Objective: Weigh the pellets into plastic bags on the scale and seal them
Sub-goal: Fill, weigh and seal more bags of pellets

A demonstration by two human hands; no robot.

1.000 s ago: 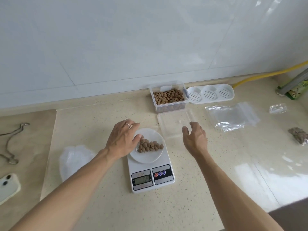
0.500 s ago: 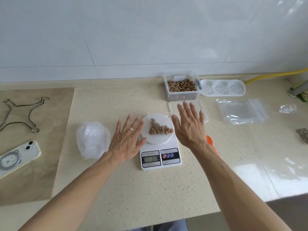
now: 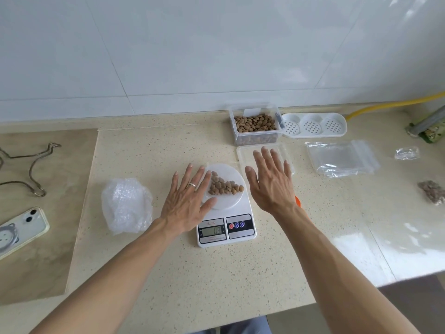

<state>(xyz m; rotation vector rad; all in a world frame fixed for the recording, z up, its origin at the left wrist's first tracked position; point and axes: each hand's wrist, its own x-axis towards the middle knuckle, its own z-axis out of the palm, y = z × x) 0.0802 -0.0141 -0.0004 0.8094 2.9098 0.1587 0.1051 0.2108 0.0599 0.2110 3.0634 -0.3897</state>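
Both hands, left (image 3: 187, 203) and right (image 3: 271, 183), hover flat, fingers spread and empty, flanking a scale (image 3: 225, 213) mid-counter where a bag of pellets (image 3: 224, 186) lies weighed, apparently unsealed; one filled bag (image 3: 432, 195) sits at the right edge, spare bags (image 3: 342, 157) remain.

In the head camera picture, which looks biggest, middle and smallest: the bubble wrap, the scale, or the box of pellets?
Largest to smallest as they look:
1. scale
2. bubble wrap, close to the scale in size, so unsure
3. box of pellets, though it sits farther from the camera
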